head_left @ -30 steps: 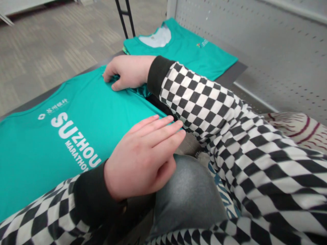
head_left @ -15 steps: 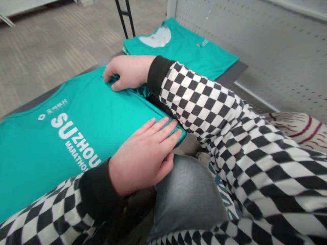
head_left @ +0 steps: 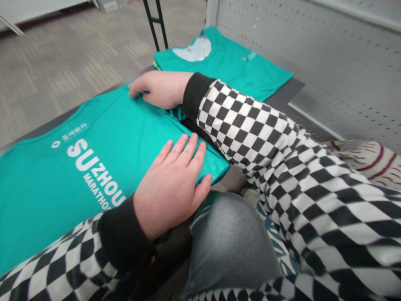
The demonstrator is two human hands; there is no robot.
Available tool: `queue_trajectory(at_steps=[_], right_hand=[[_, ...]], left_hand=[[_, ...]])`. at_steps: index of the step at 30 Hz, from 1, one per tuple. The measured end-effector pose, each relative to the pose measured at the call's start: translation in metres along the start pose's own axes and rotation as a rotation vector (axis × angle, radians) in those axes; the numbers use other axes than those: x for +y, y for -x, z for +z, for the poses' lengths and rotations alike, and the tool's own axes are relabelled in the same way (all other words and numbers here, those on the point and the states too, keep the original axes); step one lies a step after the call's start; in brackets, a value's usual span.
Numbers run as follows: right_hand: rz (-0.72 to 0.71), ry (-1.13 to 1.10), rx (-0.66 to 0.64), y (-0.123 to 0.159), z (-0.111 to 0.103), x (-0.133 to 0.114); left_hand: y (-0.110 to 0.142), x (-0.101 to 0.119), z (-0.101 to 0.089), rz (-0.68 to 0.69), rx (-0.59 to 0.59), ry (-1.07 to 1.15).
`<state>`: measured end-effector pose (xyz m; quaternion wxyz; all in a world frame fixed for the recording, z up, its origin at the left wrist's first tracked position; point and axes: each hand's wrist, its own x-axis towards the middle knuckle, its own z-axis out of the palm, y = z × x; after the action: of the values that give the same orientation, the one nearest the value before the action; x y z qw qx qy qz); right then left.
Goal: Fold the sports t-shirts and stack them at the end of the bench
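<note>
A teal T-shirt (head_left: 103, 113) with white "SUZHOU MARATHON" lettering lies spread in front of me, its near right edge folded over. My left hand (head_left: 172, 184) rests palm down on that folded part, fingers spread and holding nothing. At the shirt's far corner, my right hand (head_left: 161, 88) has its fingers and thumb bent together on the fabric, which bunches under the wrist. The fingertips are partly hidden. Beyond the right hand lies a second teal T-shirt (head_left: 228, 62), folded, with its white inner neck showing.
The dark tabletop (head_left: 286, 90) shows along the shirts' edges. A grey perforated panel (head_left: 328, 62) rises at the right. A black metal frame (head_left: 156, 25) stands behind the table, over the patterned carpet (head_left: 78, 62). My knee (head_left: 232, 234) is close below the near edge.
My left hand has swung its fingers away from the shirt's right edge and spread them, uncovering the folded corner. My right hand stays at the far corner, flatter now, with its thumb drawn in.
</note>
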<state>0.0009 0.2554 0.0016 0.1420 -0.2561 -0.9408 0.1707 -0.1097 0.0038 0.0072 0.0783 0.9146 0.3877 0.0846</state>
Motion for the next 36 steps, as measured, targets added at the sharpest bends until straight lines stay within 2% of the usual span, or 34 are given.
queue_trajectory(at_steps=[5, 10, 13, 16, 18, 20, 25, 27, 28, 31, 36], right_hand=[[0.155, 0.051, 0.098, 0.001, 0.002, -0.006], [0.199, 0.036, 0.060, 0.000, -0.001, -0.006], [0.196, 0.027, 0.063, 0.000, -0.001, -0.004], [0.171, 0.021, 0.084, 0.000, 0.003, -0.002], [0.143, 0.037, 0.092, -0.001, 0.006, 0.001], [0.118, 0.068, 0.091, -0.003, 0.009, 0.006], [0.062, 0.138, 0.097, -0.008, 0.015, 0.022], [0.036, 0.121, 0.102, -0.008, 0.019, 0.029], [0.020, 0.110, 0.102, -0.007, 0.021, 0.032], [-0.010, 0.098, 0.105, -0.007, 0.029, 0.039], [0.061, 0.137, 0.089, -0.010, 0.036, 0.040]], left_hand=[[0.009, 0.002, 0.005, -0.020, 0.013, -0.004], [0.008, -0.001, 0.009, 0.018, 0.000, 0.061], [0.005, 0.002, 0.001, 0.055, -0.009, 0.111], [0.019, -0.003, -0.019, 0.067, 0.038, 0.129], [0.044, -0.021, -0.034, 0.016, 0.070, 0.100], [0.085, -0.054, -0.046, -0.135, 0.110, 0.035], [0.228, -0.164, -0.062, -0.766, 0.249, -0.132], [0.272, -0.198, -0.062, -0.943, 0.127, -0.099], [0.286, -0.209, -0.060, -0.983, 0.075, -0.098], [0.299, -0.227, -0.056, -1.021, -0.026, -0.098], [0.283, -0.240, -0.061, -1.026, -0.050, -0.113]])
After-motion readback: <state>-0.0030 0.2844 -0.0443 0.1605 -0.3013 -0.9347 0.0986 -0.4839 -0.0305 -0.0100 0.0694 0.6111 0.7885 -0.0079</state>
